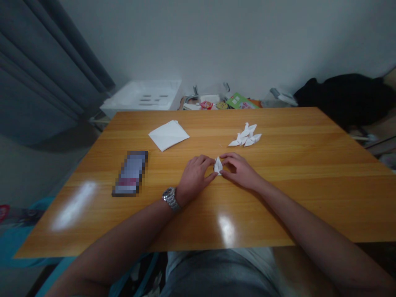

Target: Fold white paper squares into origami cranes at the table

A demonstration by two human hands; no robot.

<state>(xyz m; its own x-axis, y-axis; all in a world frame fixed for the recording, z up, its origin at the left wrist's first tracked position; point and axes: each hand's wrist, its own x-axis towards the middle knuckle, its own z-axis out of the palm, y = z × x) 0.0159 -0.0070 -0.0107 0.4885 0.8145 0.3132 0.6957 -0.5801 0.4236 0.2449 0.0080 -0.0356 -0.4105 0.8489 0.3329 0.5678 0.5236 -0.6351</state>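
Between my hands, over the middle of the wooden table (pixel 278 165), is a small piece of folded white paper (pixel 218 166) with a pointed top. My left hand (pixel 196 173), below a silver wristwatch (pixel 171 199), pinches its left edge between thumb and fingers. From the other side my right hand (pixel 238 169) grips the right edge the same way. Just beyond my right hand lies a small cluster of folded white paper cranes (pixel 246 136). Flat white paper sheets (pixel 168 135) rest farther back on the left.
A phone (pixel 131 173), blurred out, lies on the table's left side. Behind the far edge stand a white plastic bin (pixel 145 95) and a green booklet (pixel 241 101) among small packets. Dark cloth (pixel 343 99) is heaped at the back right. A grey curtain (pixel 46 62) hangs left.
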